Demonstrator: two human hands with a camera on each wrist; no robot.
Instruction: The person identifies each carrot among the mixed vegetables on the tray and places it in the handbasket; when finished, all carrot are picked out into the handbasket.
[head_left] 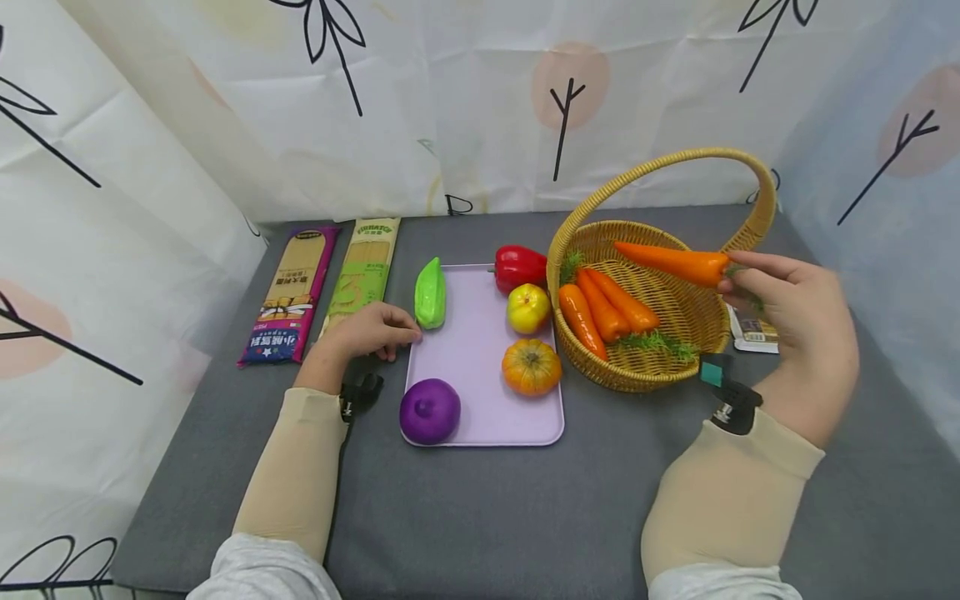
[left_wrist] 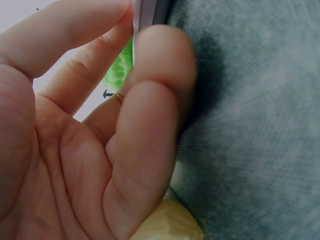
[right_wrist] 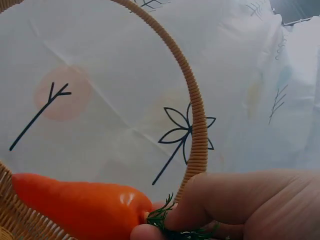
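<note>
An orange carrot (head_left: 678, 265) is held level above the wicker basket (head_left: 693, 329), its tip pointing left. My right hand (head_left: 806, 321) pinches it by its leafy top, where the right wrist view shows green fronds (right_wrist: 172, 222) between the fingers. More carrots (head_left: 607, 310) with leafy tops lie in the basket. My left hand (head_left: 367, 337) holds the left edge of the pale purple tray (head_left: 476, 350), with curled fingers (left_wrist: 150, 130) close about the rim. A green star fruit (head_left: 430, 293) lies by the tray's upper left corner, just above that hand.
The tray bears a purple round vegetable (head_left: 430, 411), a small pumpkin (head_left: 532, 367), a yellow fruit (head_left: 528, 308) and a red pepper (head_left: 519, 268). Two noodle packs (head_left: 291, 296) lie at left. The basket's tall handle (head_left: 652, 171) arches over it; a packet (head_left: 752, 332) lies behind my right hand.
</note>
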